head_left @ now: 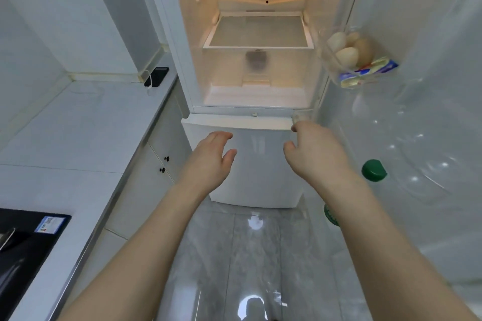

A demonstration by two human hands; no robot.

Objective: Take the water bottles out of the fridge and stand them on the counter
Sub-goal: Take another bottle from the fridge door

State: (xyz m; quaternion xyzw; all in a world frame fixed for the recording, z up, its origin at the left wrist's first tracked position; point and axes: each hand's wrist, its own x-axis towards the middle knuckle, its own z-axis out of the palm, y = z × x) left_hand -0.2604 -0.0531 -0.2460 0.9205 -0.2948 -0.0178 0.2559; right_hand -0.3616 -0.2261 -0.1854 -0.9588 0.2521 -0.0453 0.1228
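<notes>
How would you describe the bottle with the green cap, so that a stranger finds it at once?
Start at the open white fridge door on the right. Below its clear shelf of pale eggs, beside the person's right hand, stands a clear plastic bottle with a round green cap. That green cap is the only strong green spot against the white door.

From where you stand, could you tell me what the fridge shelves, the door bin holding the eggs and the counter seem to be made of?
Lower fridge shelf: looks like a clear glass or plastic pane in a white plastic frame.
Door bin: clear glossy plastic; the eggs show through its wall.
Counter: pale, smooth, probably stone or laminate, with a faint sheen.
</notes>
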